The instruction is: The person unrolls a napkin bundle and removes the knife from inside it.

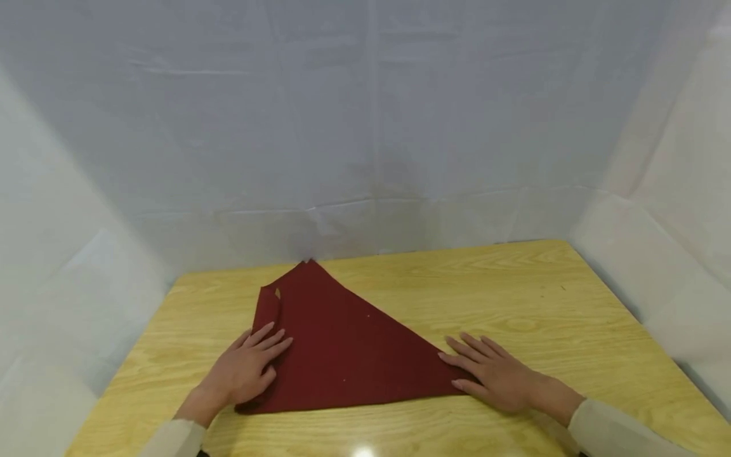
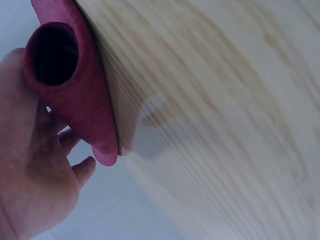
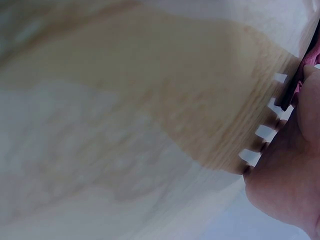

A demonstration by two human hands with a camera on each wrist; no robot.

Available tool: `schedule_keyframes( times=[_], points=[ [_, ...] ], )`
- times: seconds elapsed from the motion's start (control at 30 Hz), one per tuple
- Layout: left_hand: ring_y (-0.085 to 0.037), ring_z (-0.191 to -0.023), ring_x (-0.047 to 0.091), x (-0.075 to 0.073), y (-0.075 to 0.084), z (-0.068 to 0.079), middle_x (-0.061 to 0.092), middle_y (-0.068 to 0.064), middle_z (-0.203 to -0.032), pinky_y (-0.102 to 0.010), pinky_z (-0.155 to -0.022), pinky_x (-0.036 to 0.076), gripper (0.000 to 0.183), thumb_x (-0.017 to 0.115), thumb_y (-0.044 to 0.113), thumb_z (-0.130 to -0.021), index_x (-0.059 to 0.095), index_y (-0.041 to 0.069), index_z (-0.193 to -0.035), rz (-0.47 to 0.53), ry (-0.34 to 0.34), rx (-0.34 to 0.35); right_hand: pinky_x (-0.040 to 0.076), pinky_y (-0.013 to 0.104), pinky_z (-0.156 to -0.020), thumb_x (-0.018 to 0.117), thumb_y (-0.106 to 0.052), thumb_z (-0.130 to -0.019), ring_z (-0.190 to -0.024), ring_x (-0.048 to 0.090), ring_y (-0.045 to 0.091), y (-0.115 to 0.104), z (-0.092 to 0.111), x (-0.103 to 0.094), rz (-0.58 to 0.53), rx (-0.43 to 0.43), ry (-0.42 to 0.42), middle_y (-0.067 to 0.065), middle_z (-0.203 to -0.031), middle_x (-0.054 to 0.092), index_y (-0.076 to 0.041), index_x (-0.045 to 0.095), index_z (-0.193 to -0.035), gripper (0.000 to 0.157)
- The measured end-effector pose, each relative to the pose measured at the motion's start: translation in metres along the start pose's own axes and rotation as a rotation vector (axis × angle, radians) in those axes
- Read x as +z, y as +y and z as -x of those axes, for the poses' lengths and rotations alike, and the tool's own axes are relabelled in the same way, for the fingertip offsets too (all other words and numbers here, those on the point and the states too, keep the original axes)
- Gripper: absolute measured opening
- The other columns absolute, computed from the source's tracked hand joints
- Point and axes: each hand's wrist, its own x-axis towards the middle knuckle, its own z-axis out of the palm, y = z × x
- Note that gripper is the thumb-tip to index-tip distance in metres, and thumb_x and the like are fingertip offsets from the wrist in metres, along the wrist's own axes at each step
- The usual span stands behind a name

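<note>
A dark red cloth [image 1: 337, 343] lies on the wooden table, folded into a roughly triangular shape. Its left edge is rolled over, and the left wrist view shows the end of that roll [image 2: 80, 95] as a hollow tube. My left hand [image 1: 240, 371] rests over the rolled edge with its fingers spread on the cloth. At the cloth's right corner, my right hand [image 1: 497, 377] lies palm down, thumb and index finger touching the cloth and the other fingers out over the wood. Only a sliver of cloth shows beside my right hand [image 3: 290, 165] in the right wrist view.
The wooden table [image 1: 514, 285] extends on both sides of the cloth. A pale sheet [image 1: 365, 127] hangs behind the table's back edge, with white sheeting also on the left and right. The cloth's top point reaches the back edge.
</note>
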Motion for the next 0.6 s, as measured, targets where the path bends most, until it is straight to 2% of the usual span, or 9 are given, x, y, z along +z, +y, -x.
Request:
schedule_keyframes(
  times=[0.4, 0.6],
  points=[
    [-0.032, -0.137, 0.032, -0.002, -0.008, 0.007, 0.05, -0.009, -0.139, -0.055, -0.108, 0.024, 0.045, 0.054, 0.019, -0.09, 0.058, 0.012, -0.135, 0.004, 0.019, -0.047, 0.019, 0.061, -0.106, 0.038, -0.037, -0.104, -0.14, 0.02, 0.038, 0.002, 0.0, 0.002, 0.014, -0.005, 0.016, 0.011, -0.154, 0.027, -0.019, 0.039, -0.148, 0.048],
    [-0.033, -0.135, 0.033, -0.006, -0.013, 0.012, 0.051, -0.011, -0.138, -0.055, -0.107, 0.025, 0.042, 0.055, 0.017, -0.089, 0.061, 0.011, -0.131, 0.022, 0.042, -0.046, 0.02, 0.061, -0.105, 0.04, -0.035, -0.104, -0.139, 0.021, 0.039, 0.001, 0.001, 0.001, 0.016, -0.014, 0.029, 0.012, -0.153, 0.028, -0.017, 0.04, -0.148, 0.048]
  ],
)
